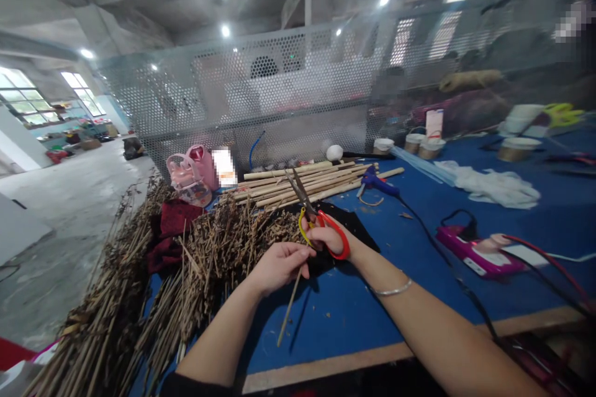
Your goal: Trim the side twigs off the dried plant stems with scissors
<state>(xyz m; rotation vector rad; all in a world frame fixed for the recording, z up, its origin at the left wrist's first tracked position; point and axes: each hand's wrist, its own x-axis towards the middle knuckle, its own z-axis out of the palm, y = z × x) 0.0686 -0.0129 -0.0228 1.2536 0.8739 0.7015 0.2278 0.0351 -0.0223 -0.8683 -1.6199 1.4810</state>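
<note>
My left hand pinches a thin dry stem, whose lower end slants down over the blue tabletop. Close beside it on the right, my right hand is closed around scissors with red and yellow handles. Their blades point up and away from me, parted slightly. Behind and left of my left hand lies a heap of dried plant stalks with brown seed heads. A black cloth is spread beneath my hands, with small brown bits about it.
Pale peeled sticks lie at the back, near a blue glue gun with its cord. A magenta power strip stands right, white crumpled plastic behind it. Pink bag sits back left. A perforated metal screen closes the rear.
</note>
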